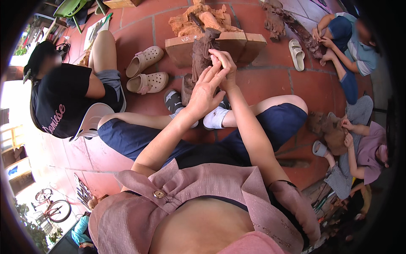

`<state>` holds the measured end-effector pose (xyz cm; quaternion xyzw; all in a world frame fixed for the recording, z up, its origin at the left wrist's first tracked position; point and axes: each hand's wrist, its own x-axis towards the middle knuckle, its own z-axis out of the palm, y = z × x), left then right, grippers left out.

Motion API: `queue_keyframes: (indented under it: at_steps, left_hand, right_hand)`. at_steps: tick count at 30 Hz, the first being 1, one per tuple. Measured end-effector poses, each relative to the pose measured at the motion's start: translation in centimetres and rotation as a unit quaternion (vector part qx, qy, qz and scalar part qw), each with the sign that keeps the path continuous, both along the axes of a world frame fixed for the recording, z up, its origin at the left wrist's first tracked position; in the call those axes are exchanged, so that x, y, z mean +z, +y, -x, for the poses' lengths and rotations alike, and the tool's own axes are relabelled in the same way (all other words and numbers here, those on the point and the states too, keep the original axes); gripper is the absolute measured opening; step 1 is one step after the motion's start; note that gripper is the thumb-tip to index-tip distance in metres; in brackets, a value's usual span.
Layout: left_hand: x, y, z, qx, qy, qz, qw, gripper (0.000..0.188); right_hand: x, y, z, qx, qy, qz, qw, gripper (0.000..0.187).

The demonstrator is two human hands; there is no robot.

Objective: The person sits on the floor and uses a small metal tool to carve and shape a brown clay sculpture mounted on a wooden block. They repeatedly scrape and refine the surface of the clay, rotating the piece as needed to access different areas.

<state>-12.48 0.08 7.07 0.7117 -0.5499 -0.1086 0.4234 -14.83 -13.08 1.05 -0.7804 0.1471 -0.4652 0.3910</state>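
Note:
A dark brown wood carving (200, 59) stands upright in front of my crossed legs. My right hand (227, 70) is against its right side, fingers bent and pressed together near the carved surface; anything pinched in them is too small or hidden to make out. Just below, my left hand (204, 92) has its fingers stretched out, with their tips meeting the right hand beside the carving. Both hands cover part of the carving's lower right side. Between my feet a rough brown block (187, 86) shows, partly hidden behind my left hand.
An orange-toned carving (205, 21) rests on a wooden block (186, 47) beyond. Beige clogs (148, 82) lie left and a sandal (297, 55) right on the tiled floor. One person (63, 93) sits left; others at right handle a long carving (302, 36) and a brown one (334, 137).

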Motion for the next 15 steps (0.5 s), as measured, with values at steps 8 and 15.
queue_keyframes:
  at_steps: [8, 15]
  left_hand:
    - [-0.5, -0.1, -0.2, -0.002, 0.018, 0.003, 1.0, 0.071]
    - [0.4, 0.3, 0.9, 0.005, -0.006, -0.013, 1.0, 0.066]
  right_hand:
    - [0.4, -0.5, 0.2, -0.012, 0.021, 0.052, 0.998, 0.016]
    - [-0.1, -0.9, 1.4, 0.036, 0.02, 0.053, 0.998, 0.019]
